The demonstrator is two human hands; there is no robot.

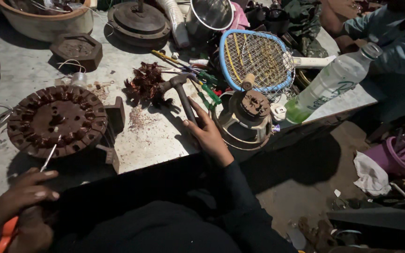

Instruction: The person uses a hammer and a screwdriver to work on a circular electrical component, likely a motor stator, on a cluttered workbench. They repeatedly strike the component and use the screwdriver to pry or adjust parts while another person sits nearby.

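clearly the right hand (pixel 209 136) has its fingers wrapped shut around the hammer (pixel 182 96) handle near its end, head resting on the metal table (pixel 141 145). it likely feels head-heavy, stiff and best gripped low. the left hand (pixel 22 199) pinches an orange-handled screwdriver (pixel 48 158), tip at the round motor stator (pixel 56 119), which looks heavy and rigid.

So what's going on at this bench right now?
A person works at a cluttered metal table. The left hand holds an orange-handled screwdriver with its tip at the edge of a round, slotted motor core. The right hand grips the handle of a hammer, whose head lies beside a clump of copper wire. Another person's sleeve shows at top right.
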